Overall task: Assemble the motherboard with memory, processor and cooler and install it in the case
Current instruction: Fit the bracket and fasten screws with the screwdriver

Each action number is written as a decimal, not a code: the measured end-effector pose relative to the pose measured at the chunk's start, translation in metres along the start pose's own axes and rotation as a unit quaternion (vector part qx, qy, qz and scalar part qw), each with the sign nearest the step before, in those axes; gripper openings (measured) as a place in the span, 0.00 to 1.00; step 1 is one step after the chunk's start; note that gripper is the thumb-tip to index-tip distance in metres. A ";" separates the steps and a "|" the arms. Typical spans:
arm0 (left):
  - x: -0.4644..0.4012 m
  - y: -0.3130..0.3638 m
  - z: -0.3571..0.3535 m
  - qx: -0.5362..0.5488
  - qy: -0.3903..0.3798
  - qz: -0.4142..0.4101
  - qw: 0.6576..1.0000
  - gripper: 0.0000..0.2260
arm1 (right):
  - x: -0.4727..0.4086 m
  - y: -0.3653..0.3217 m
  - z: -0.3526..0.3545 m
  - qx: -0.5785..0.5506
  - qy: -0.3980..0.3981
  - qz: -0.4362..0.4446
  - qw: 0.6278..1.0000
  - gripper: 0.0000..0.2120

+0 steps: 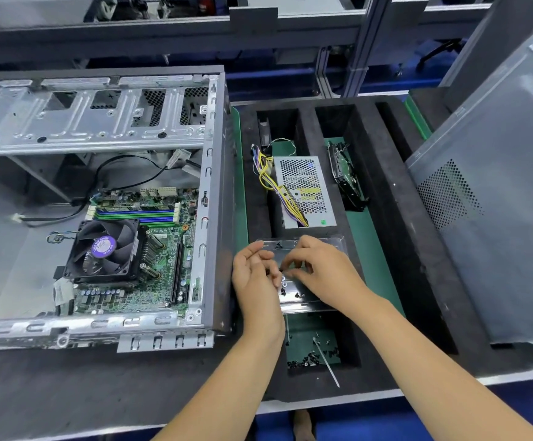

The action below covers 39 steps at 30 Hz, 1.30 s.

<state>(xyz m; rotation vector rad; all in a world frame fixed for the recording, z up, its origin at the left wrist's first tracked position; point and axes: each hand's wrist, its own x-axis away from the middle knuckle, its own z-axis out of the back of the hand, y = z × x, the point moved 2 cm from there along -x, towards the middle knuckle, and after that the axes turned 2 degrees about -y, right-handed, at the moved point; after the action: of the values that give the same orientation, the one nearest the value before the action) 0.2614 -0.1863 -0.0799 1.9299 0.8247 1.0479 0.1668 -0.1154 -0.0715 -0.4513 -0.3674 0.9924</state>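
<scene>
Both forearms come in from bottom edge, meeting over a clear plastic tray (309, 300) that sits on the black foam organizer (382, 218), right of the case (207, 192). Left hand (255, 275) hovers palm-side in, fingers curled loosely, thumb up; can't tell if it's pinching anything. Right hand (319, 265) has fingertips drawn together w/ thumb over the tray, seemingly on a small screw, too small to confirm. A few black screws (290, 294) lie in the tray; more loose screws (312, 358) in the green-floored foam pocket below, w/ a thin white strip (325, 361) lying across them.

Motherboard (150, 249) already sits inside the open case on the desk, left of hands. Cooler fan (103, 249) w/ purple label mounted on it, memory slots (138, 213) just above fan. Power supply (303, 189) w/ yellow wiring lies in a foam slot beyond the tray; a drive (344, 176) stands on edge in next slot right. Side panel (494, 202) leans far right.
</scene>
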 end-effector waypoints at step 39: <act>0.054 0.061 -0.006 -0.044 -0.233 0.108 0.965 0.13 | 0.042 -0.050 0.064 -0.374 0.105 -0.075 0.918 0.04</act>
<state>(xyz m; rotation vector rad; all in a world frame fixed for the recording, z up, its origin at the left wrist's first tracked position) 0.2914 -0.1702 -0.0055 2.1034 0.3036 0.6887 0.1922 -0.0904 0.0124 -1.1964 -0.5763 0.6143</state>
